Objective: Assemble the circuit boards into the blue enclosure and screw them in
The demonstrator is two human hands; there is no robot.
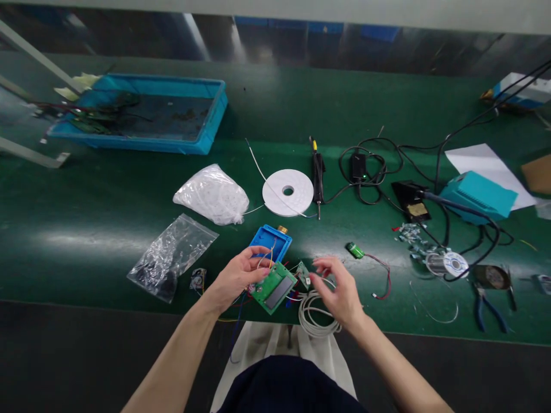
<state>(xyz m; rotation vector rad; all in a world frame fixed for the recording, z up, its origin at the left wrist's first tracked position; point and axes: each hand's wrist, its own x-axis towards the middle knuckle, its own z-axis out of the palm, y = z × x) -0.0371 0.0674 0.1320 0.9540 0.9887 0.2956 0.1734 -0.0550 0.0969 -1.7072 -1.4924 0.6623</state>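
Note:
My left hand (241, 274) grips a green circuit board with a grey display (275, 289) by its left edge, thumb on top. Thin wires run from it toward a blue plastic housing (275, 240) with a brass fitting, lying just behind. A smaller green board (303, 276) hangs on wires to the right. My right hand (338, 287) is beside this small board, fingers curved and thumb apart from the forefinger; no object shows between them. Beneath the right hand lies a coil of grey cable (316, 318), partly over the table's front edge.
Behind are a white tape roll (288, 193), a white plastic bag (210, 195) and a blue tray (210, 126). A clear zip bag (172, 258) lies left. To the right are a small green module (355, 250), a solder spool (455, 264), pliers (491, 310) and a teal soldering station (480, 197).

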